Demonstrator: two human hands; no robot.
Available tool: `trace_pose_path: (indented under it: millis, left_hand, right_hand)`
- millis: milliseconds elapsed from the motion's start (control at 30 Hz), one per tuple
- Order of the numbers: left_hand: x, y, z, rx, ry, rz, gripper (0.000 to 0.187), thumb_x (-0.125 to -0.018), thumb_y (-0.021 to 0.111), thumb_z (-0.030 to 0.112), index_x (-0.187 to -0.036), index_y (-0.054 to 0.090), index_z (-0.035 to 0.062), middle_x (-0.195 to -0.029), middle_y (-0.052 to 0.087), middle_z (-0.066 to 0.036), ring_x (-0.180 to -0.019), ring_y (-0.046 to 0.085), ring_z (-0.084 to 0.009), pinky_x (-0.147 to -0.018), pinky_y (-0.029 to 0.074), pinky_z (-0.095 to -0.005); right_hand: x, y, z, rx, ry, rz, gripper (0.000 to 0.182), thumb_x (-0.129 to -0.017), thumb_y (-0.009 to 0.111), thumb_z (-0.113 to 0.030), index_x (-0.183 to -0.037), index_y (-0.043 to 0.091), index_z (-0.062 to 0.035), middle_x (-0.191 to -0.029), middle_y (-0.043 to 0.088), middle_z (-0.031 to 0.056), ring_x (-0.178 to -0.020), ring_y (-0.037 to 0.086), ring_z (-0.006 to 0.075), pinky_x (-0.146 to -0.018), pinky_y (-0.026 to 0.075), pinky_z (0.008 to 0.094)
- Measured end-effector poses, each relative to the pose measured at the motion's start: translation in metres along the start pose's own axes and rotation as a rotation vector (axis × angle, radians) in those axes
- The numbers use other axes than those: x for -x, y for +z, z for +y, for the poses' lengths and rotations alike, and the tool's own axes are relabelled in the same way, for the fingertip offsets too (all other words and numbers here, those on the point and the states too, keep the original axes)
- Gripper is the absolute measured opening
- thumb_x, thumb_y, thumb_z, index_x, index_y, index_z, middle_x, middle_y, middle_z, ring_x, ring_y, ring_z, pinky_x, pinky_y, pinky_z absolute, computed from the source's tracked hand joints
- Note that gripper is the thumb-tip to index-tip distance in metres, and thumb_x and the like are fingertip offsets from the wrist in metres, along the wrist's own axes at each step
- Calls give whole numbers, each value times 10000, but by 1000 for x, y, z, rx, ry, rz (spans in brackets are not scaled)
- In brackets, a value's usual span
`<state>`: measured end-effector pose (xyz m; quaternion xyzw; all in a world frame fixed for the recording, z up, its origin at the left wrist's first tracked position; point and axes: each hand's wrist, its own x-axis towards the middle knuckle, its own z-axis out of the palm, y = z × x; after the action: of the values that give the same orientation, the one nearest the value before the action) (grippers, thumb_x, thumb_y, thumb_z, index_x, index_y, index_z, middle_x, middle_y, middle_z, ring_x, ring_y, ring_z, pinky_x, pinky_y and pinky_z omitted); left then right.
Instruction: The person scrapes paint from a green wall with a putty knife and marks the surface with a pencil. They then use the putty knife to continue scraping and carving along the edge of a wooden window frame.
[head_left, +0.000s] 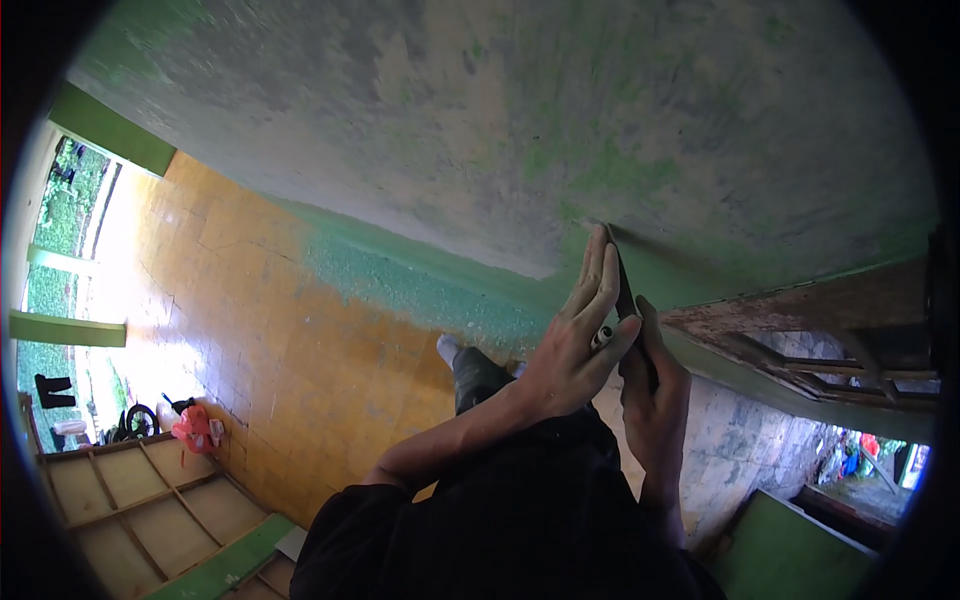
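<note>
A dark, flat, blade-like tool (624, 280) stands edge-on between my hands, its far end right at the scraped wall (480, 130). My left hand (585, 335) lies along the tool's left side, fingers straight and close together, fingertips at the wall surface. Near that hand's thumb, the round black-and-white end of a small rod (601, 338) sticks out. From the other side, my right hand (652, 385) grips the tool lower down, with its thumb pointing up along it. Most of the tool's lower part is hidden by the hands.
Pale turquoise dust (400, 290) lies along the wall's foot on the orange tiled floor (270, 340). A wooden window frame (790, 300) juts out at right. At lower left are a wood-framed panel (130, 500) and a red plastic bag (195, 430).
</note>
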<state>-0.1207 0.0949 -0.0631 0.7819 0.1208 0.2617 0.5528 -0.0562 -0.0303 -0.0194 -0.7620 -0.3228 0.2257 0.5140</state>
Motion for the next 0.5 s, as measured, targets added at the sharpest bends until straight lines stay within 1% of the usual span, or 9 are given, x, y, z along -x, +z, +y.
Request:
trace_pose_path:
  millis: [67,100,200,233,333,433,500]
  left_hand:
    - [-4,2,-3,42,-5,44,765,-1050,481,318,-1578,69,-50,-1657,-4,-270,-1536,-4,-400,-1233,153,-473]
    - [1,7,-2,70,-25,61,766,-1050,480,320,-1580,67,-47,-1658,-8,-270,-1536,-7,-397,-1234,148,-473]
    - [0,14,0,60,17,59,770,-1051,485,352,-1585,80,-27,-1661,-17,-256,-1536,-13,-386,-1234,132,-484]
    - [-5,12,-1,51,37,68,770,-1051,485,348,-1585,76,-26,-1660,-22,-258,-1536,-17,-388,-1234,128,-487]
    - [-2,20,-3,48,54,95,770,-1052,486,336,-1586,66,-25,-1657,-37,-265,-1534,-30,-394,-1233,118,-497]
    - [-1,22,5,94,10,62,772,-1050,492,315,-1582,56,-35,-1653,-44,-278,-1530,-53,-397,-1232,110,-493]
    - [-6,20,-4,30,52,152,787,-1046,505,308,-1583,45,-37,-1650,-55,-284,-1528,-61,-408,-1230,137,-490]
  right_hand:
    - [-4,4,7,69,-143,13,413,-1003,483,-7,-1398,482,114,-1213,658,305,-1143,669,369,-919,525,371]
    - [-4,4,16,167,-220,1,412,-1007,481,-12,-1400,482,112,-1223,653,307,-1146,669,355,-911,527,367]
    - [3,-2,4,-32,-2,23,410,-1007,481,-12,-1397,484,115,-1233,646,313,-1154,665,361,-922,522,362]
    - [-1,-4,9,-16,-10,18,411,-1008,482,-15,-1399,484,113,-1236,645,313,-1155,666,330,-925,518,351]
    - [-5,-10,16,47,-141,4,411,-1007,485,-16,-1399,490,107,-1228,651,307,-1148,667,295,-919,517,352]
    - [-1,-14,11,-79,-24,4,415,-1000,498,-15,-1399,497,99,-1208,658,302,-1137,666,267,-911,515,360]
    - [-17,-9,15,-6,-92,-31,411,-999,499,-12,-1395,502,96,-1188,666,295,-1106,673,256,-906,510,351]
